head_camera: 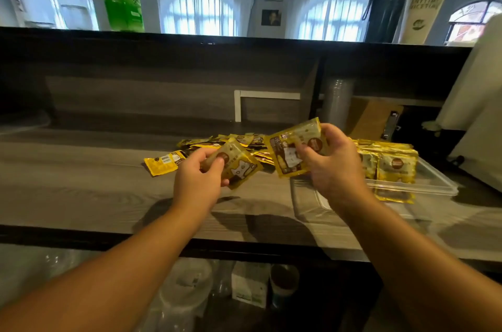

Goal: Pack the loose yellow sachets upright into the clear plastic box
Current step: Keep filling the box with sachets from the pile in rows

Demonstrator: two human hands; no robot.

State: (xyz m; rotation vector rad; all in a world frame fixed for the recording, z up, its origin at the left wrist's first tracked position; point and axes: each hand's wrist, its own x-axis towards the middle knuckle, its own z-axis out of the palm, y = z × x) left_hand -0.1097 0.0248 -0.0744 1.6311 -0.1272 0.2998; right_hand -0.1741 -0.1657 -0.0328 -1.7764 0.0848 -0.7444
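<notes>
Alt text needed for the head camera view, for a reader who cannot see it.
The left hand and the right hand each hold a yellow sachet above a wooden counter. Loose sachets lie behind; a clear plastic box at right holds upright ones.

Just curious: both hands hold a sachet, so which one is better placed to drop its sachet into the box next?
Probably the right hand: it hangs just above the clear box, while the left hand is farther away.

Wooden counter (81,168) bears sachet pile (239,141), plastic box (429,182).
</notes>
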